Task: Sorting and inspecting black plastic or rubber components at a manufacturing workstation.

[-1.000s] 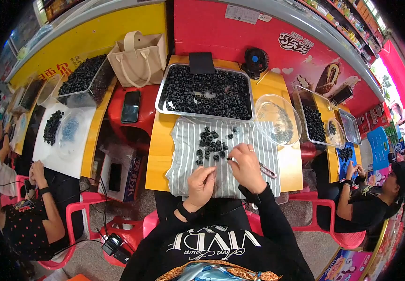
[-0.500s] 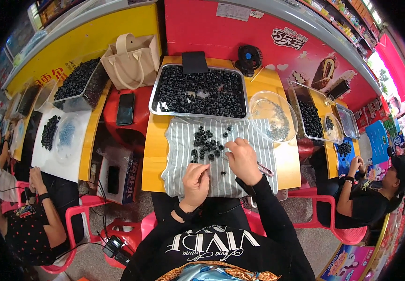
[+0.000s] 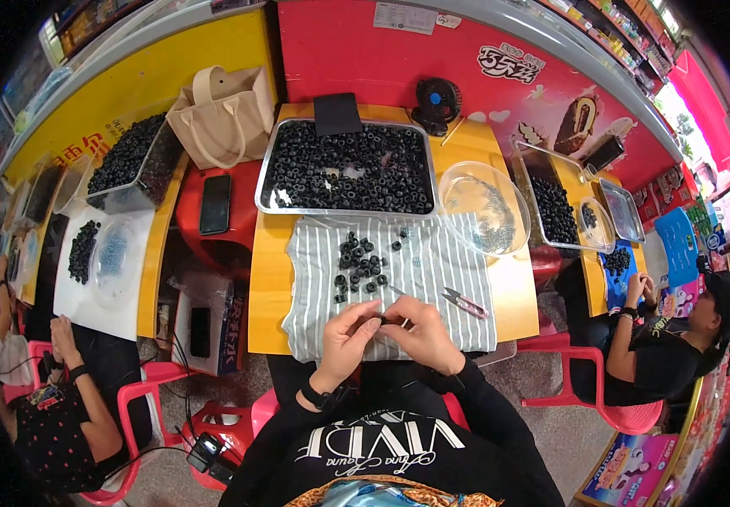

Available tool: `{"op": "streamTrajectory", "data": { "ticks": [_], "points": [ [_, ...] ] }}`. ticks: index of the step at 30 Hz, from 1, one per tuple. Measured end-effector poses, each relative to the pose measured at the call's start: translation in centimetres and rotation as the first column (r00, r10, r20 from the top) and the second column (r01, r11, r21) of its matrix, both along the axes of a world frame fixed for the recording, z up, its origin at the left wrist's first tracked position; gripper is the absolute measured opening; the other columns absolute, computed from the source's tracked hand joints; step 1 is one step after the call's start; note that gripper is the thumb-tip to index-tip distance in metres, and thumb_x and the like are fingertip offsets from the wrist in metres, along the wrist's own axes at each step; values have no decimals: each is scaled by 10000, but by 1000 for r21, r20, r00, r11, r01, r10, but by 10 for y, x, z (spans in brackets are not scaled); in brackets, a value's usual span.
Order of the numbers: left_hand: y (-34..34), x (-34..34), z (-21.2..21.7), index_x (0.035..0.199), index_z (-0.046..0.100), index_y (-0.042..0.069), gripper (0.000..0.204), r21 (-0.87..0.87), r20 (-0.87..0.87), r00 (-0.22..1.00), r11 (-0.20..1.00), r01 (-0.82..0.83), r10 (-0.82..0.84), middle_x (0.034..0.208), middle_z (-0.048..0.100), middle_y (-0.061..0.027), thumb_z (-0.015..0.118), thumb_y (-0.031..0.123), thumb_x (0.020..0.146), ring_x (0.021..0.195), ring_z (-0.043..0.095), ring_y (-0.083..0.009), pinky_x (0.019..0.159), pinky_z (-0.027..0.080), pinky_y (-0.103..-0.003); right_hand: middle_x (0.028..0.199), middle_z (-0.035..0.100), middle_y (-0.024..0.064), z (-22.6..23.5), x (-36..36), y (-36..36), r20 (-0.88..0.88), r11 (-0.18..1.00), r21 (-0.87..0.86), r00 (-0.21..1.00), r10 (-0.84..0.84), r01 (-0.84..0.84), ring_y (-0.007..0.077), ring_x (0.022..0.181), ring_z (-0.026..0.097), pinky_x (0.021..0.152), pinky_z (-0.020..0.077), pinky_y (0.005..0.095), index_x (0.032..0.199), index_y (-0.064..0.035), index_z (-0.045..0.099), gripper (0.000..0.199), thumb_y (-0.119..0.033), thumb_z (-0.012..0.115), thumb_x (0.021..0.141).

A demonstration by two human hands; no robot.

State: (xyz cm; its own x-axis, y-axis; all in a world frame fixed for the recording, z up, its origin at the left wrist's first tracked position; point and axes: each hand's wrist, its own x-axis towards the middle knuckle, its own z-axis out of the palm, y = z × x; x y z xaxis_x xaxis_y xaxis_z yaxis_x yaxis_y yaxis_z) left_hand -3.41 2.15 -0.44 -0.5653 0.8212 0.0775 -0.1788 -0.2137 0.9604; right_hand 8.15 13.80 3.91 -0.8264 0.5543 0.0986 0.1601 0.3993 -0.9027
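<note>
Sitting at the far left, another person (image 3: 52,422) in dark dotted clothing faces a white surface (image 3: 73,296) that carries a small heap of black rings (image 3: 83,250) and a clear round dish (image 3: 116,258). Beyond it a clear tub of black rings (image 3: 133,160) stands beside a cream tote bag (image 3: 223,114). A black phone (image 3: 215,204) lies on a red stool (image 3: 238,228) next to the yellow surface (image 3: 270,279).

On that yellow surface, a metal tray (image 3: 346,169) filled with black rings sits at the far side, and a striped cloth (image 3: 433,279) lies before it with a loose cluster of black rings (image 3: 361,264) on top. At the near edge of the cloth the left hand (image 3: 346,331) and the right hand (image 3: 420,331) meet, fingertips drawn together and pinching one small black ring (image 3: 384,319) between them; whether a thread runs through it is too small to tell.

Just right of the hands, small scissors (image 3: 465,302) rest on the cloth. A clear bowl (image 3: 483,207) stands at the tray's right corner, and a small black fan (image 3: 437,101) sits behind it. Further right, a second tray (image 3: 555,207) holds more black rings, and a person in a black shirt (image 3: 665,355) sits on a pink chair (image 3: 610,406).
</note>
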Motion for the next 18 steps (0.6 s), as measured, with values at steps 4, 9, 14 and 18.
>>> {"op": "streamTrajectory", "data": {
  "ticks": [4,9,14,18],
  "points": [
    [2,-3,-10,1085,670,-14,191,33,181,980,997,76,-81,960,646,-46,611,34,911,832,584,-91,722,466,-220,754,599,113,7,-2,-5,-18,997,-38,998,-65,64,249,682,597,604,484,349,833,8,632,167,-59,742,726],
    [0,-9,-18,1042,663,-25,157,36,439,894,996,84,-91,912,671,-79,616,60,918,785,623,-127,701,486,-237,748,598,122,2,3,27,-12,998,10,998,-56,56,266,697,607,612,478,360,832,-3,634,145,-72,723,740],
    [-3,-10,-28,1064,654,-32,175,84,373,924,995,56,-83,915,679,-90,622,57,916,768,647,-147,685,500,-253,797,627,140,-21,4,90,39,876,423,962,-271,230,304,723,615,630,481,382,819,-18,633,93,-48,676,742],
    [-1,-12,-29,1068,642,-39,175,75,371,922,994,84,-106,935,671,-110,592,56,930,805,638,-173,718,490,-273,792,614,145,-26,-6,99,134,852,500,957,-257,158,359,816,607,684,483,453,805,-45,629,93,-68,672,726]
  ]
}}
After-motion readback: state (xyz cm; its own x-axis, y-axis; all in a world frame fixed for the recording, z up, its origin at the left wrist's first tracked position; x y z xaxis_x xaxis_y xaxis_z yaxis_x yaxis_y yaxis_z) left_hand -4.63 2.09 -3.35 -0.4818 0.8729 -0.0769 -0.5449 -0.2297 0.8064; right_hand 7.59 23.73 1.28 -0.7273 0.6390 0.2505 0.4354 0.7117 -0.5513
